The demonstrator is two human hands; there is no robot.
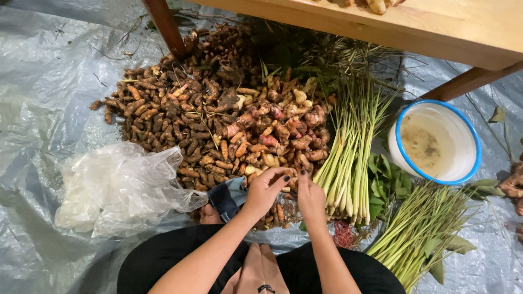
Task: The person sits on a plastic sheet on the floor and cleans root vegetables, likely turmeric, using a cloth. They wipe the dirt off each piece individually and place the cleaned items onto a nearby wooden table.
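**Hands at the near edge of the root heap**

A grey plastic sheet (pixel 49 98) covers the floor and runs out of sight on every side; its widest bare stretch lies to the left of the heap, wrinkled and open. Across the top, a wooden surface (pixel 436 27) juts overhead, one leg (pixel 166 27) standing at the heap's far edge, another (pixel 468 81) slanting down beside the bucket.

The pile of roots (pixel 218 125) fills the middle, dark and thin at the left, pinker and knobbier at the right. Its right edge touches a bundle of lemongrass (pixel 348 158). A second bundle of green stalks (pixel 419 234) lies nearer, at the lower right, with green leaves (pixel 388 179) between the two. A white bucket with a blue rim (pixel 436 141) stands just beyond those leaves, leaving little free room on that side.

A crumpled clear plastic bag (pixel 117 188) rests against the heap's near-left edge.

The person sits close, knees almost under the pile. The left hand (pixel 267 188) and right hand (pixel 309 197) meet at the near edge, fingertips pinched together on a small root (pixel 290 184); each grip is closed on it.
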